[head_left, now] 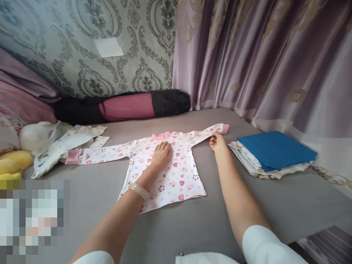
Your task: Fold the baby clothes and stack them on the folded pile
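A child's long-sleeved shirt [176, 176], white with pink hearts and flowers, lies spread on the grey bed sheet. Its collar and cuffs are pink, and both sleeves stretch out sideways. My left hand [161, 156] rests flat on the chest just below the collar, fingers together and extended; a pale bangle circles that wrist. At the right sleeve, near its cuff, my right hand [217, 142] has its fingers curled, pinching the sleeve's lower edge. The left cuff [73, 157] lies against some rumpled light clothing.
A folded stack topped with blue cloth [277, 150] sits at the right. Crumpled pale clothes [55, 148] and plush toys [35, 135] are at the left. A long black and pink bag [126, 106] lies along the wall. Purple curtains [247, 55] hang behind the bed.
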